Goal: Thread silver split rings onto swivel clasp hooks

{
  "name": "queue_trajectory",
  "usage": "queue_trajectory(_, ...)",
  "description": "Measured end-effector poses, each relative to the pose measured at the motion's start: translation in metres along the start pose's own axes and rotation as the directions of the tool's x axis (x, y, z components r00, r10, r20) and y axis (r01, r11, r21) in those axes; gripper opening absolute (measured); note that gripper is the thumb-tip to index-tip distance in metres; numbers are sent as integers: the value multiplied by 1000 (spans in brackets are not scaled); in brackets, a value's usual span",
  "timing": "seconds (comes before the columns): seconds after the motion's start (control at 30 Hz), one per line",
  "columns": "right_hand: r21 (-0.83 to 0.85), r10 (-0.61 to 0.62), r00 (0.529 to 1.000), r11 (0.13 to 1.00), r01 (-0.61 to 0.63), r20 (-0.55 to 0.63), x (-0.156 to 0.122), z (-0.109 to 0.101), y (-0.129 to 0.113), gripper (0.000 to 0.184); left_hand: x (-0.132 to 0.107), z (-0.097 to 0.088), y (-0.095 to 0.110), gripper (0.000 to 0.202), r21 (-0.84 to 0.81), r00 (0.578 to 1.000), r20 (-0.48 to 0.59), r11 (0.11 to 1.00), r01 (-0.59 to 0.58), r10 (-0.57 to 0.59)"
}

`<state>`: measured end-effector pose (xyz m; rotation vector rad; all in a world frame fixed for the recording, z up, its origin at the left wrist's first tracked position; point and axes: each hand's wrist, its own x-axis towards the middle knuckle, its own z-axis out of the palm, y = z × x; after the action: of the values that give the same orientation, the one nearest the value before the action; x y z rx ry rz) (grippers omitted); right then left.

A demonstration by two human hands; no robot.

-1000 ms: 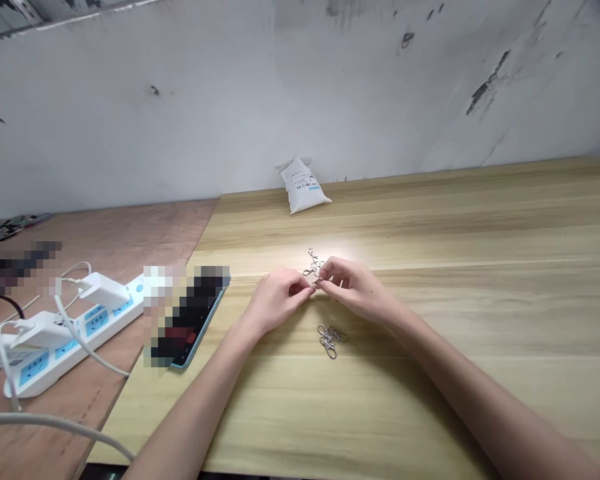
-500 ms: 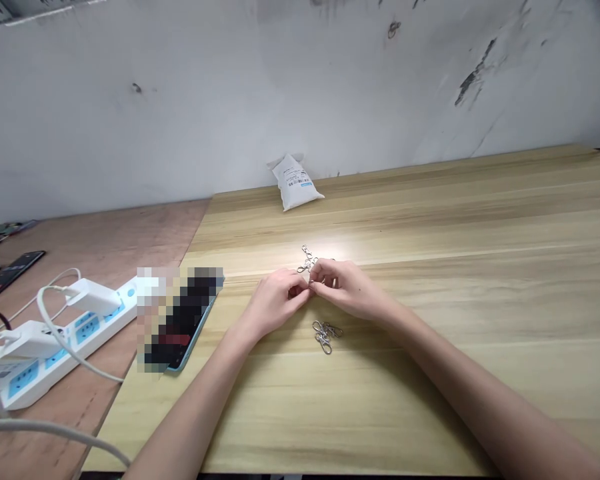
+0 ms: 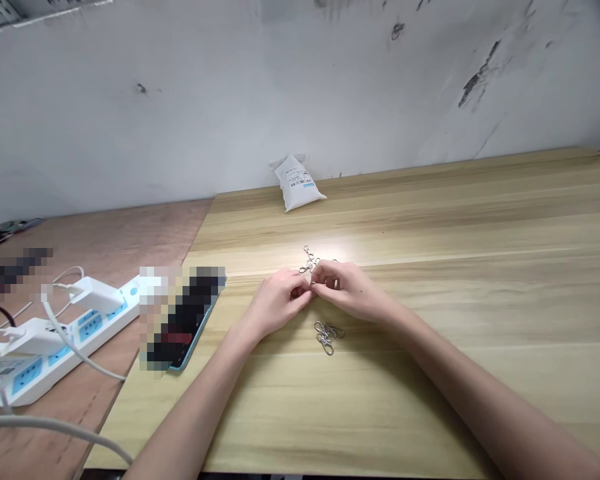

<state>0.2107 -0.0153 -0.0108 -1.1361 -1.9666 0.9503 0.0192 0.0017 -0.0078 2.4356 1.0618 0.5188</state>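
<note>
Small silver metal piece (image 3: pixel 313 284) is mostly hidden between the meeting fingertips; shape unreadable. Left hand (image 3: pixel 277 301) and right hand (image 3: pixel 354 291) both pinch it, thumb against forefinger, low over the pale straight-grained wooden table (image 3: pixel 460 267). Tangled cluster of shiny wire clasps (image 3: pixel 309 259) lies just beyond the fingers. Second silver clasp cluster (image 3: pixel 327 335) lies beside the right wrist. Blue-edged phone (image 3: pixel 195 333) at left is blurred out.

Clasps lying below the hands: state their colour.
The clasps are shiny silver metal, seen best in the head view.
</note>
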Motion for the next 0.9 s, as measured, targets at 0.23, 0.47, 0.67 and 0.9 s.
queue_trajectory(0.23, -18, 0, 1000, 1000, 0, 1, 0, 1, 0, 7, 0, 1, -1, 22, 2, 1000, 0, 1000, -8, 8)
queue_trajectory(0.47, -39, -4, 1000, 999, 4, -4, 0, 1, 1, 7, 0, 1, -1, 21, 1, 1000, -3, 1000, -10, 10)
queue_trajectory(0.67, -45, -9, 1000, 999, 9, 1, -1, 1, -1, 7, 0, 0, 0, 23, -2, 1000, 7, 1000, -11, 11)
queue_trajectory(0.9, -46, -9, 1000, 999, 9, 1, -1, 3, 0, 7, 0, 1, 1, 24, 9, 1000, 6, 1000, -2, 1)
